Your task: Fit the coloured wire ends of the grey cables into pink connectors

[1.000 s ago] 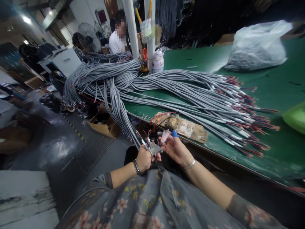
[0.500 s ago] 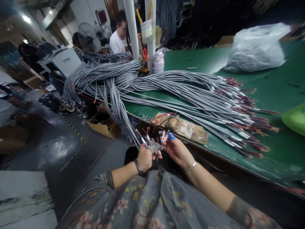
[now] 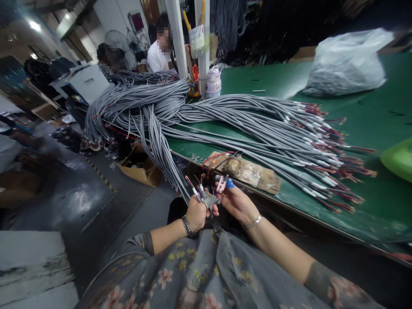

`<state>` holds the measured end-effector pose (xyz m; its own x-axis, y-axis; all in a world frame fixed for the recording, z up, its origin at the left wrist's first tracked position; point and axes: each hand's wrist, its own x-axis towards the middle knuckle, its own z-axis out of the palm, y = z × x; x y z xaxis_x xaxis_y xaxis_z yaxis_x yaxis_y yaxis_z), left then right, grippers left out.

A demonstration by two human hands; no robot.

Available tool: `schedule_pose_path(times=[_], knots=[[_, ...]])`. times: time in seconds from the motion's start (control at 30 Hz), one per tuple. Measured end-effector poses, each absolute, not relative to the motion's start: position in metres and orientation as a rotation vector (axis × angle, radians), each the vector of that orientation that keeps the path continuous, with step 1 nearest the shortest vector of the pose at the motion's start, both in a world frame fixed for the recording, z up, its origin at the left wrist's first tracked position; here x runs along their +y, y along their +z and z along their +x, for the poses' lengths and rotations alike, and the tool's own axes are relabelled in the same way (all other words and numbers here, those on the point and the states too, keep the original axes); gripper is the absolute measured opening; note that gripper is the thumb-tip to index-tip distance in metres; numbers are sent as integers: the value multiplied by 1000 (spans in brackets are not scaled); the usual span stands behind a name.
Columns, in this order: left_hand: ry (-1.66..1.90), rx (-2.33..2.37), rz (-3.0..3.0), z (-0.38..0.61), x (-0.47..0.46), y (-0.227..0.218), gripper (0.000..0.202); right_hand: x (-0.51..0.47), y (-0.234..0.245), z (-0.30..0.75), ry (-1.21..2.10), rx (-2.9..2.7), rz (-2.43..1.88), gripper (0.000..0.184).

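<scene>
My left hand [image 3: 195,215] is closed around the ends of several grey cables [image 3: 180,182], with white sleeves and thin coloured wires fanning out above the fist. A grey wrap [image 3: 210,200] lies across its index finger. Close on the right, my right hand [image 3: 240,205] pinches a small pink clip-like tool [image 3: 221,184] between thumb and fingers, beside the wire tips. Its thumb wears a blue cover [image 3: 230,183]. Whether a wire sits in the pink tool's jaws is too small to tell. The held cables hang down from the large bundle on the table.
The green table [image 3: 277,79] carries a long grey cable bundle [image 3: 225,113] with bare coloured ends. A taped wooden block [image 3: 251,172] lies at its near edge. Beyond are a plastic bag [image 3: 347,64], a purple bottle [image 3: 213,81] and a post [image 3: 178,38]. A cardboard box [image 3: 140,165] stands below.
Both hands stay nearly in place, the right one shifting slightly left with the pink tool. A second person's head has come into view by the fan at the back.
</scene>
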<state>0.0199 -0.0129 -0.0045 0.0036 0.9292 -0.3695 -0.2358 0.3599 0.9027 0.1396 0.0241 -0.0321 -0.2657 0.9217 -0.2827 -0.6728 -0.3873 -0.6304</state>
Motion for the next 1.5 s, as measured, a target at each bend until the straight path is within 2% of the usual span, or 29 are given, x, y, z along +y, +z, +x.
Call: schedule_pose_path(times=[0.37, 0.5, 0.8, 1.13, 1.33, 1.5], knots=[[1048, 1245, 831, 7, -21, -16, 42, 8, -29, 151, 1998, -683, -837, 41], [999, 1250, 945, 2, -23, -22, 42, 2, -21, 152, 1935, -882, -996, 37], [637, 1151, 1092, 1, -18, -8, 33, -4, -14, 151, 1788, -1192, -945, 29], [923, 1244, 886, 6, -15, -18, 45, -12, -25, 154, 1698, -994, -995, 32], [866, 1185, 1040, 3, -17, -17, 48, -15, -18, 143, 1734, -975, -918, 33], [807, 1195, 1152, -2, -22, -12, 41, -10, -16, 142, 1788, -1042, -945, 34]])
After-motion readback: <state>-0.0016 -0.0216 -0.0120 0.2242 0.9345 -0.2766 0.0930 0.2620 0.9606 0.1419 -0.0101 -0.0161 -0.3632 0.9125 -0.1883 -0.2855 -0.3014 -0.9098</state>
